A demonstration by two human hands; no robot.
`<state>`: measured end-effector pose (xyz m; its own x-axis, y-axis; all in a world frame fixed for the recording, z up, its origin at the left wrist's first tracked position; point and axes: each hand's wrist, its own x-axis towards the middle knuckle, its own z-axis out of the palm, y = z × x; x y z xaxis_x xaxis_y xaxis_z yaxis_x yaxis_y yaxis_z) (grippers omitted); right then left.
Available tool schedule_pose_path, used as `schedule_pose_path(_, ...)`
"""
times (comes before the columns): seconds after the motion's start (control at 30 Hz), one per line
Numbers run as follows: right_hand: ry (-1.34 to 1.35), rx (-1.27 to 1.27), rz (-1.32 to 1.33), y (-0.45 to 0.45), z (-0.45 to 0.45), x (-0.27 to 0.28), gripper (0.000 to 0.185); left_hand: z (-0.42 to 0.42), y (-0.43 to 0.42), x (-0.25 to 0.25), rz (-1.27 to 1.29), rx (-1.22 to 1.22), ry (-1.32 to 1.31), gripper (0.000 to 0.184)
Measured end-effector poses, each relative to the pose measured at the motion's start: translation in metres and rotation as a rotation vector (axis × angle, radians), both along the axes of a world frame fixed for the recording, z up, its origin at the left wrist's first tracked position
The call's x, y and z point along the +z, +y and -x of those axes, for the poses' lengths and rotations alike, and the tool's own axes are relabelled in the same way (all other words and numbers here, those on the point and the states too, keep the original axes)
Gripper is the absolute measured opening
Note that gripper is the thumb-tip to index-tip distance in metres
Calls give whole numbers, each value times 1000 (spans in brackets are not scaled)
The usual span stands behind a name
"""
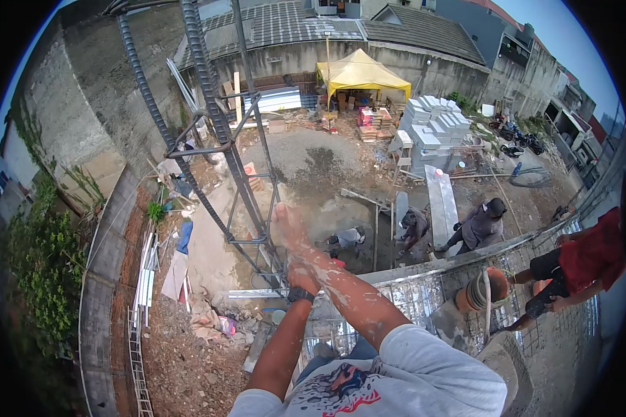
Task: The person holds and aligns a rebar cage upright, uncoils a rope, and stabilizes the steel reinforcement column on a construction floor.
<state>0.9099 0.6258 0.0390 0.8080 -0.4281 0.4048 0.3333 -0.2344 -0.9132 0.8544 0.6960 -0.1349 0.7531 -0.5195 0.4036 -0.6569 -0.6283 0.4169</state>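
Note:
My right hand [289, 224] is stretched forward beside the tall rebar column [238, 174], its fingers bunched and blurred, with nothing visible in them. Grey splashes cover my right forearm [358, 299]. Against that forearm near the wrist lies my left hand [302, 276], its fingers partly hidden. A dark watch [300, 295] is on my left wrist. Whether either hand touches the steel cannot be told. The ribbed bars, joined by square ties, rise from just beyond my hands to the top left.
Formwork with a rebar mesh [417, 299] lies right of my arms. A person in red [598, 250] stands there by stacked buckets [481, 290]. Several people work below near a pit [344, 215]. Farther off are grey blocks [431, 128] and a yellow canopy [362, 71].

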Motion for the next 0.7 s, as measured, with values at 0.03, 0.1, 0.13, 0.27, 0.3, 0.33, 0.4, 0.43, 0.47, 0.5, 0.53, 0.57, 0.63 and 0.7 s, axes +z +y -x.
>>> schedule_pose_path(0.03,-8,0,-8,0,-3,0,54,1,0,4,-23,-2,-55,53)
schedule_pose_path(0.1,3,-10,7,0,2,4,55,5,-1,8,20,49,58,56)
schedule_pose_path(0.13,9,-15,13,0,4,8,56,6,-1,9,86,99,225,57)
schedule_pose_path(0.27,-28,19,15,-1,1,5,58,8,0,15,4,139,314,59)
schedule_pose_path(0.3,-18,17,14,0,2,5,58,8,0,14,12,138,333,60)
schedule_pose_path(0.33,-9,13,14,0,2,6,58,8,0,14,20,135,351,61)
schedule_pose_path(0.4,16,-5,12,1,9,12,59,11,-1,21,71,142,384,62)
schedule_pose_path(0.43,27,-13,11,1,10,15,59,16,0,35,111,151,397,62)
schedule_pose_path(0.47,21,-17,10,1,9,14,59,18,0,42,116,167,394,62)
schedule_pose_path(0.5,15,-19,10,1,7,12,59,20,0,48,121,184,392,62)
schedule_pose_path(0.53,10,-21,11,1,5,10,59,21,-1,49,90,207,378,62)
schedule_pose_path(0.57,11,-28,7,1,3,7,59,22,-1,50,60,231,364,62)
schedule_pose_path(0.63,17,-46,-2,2,3,6,58,20,-2,44,61,249,419,62)
schedule_pose_path(0.7,22,-58,2,3,3,6,58,19,-2,46,44,228,422,63)
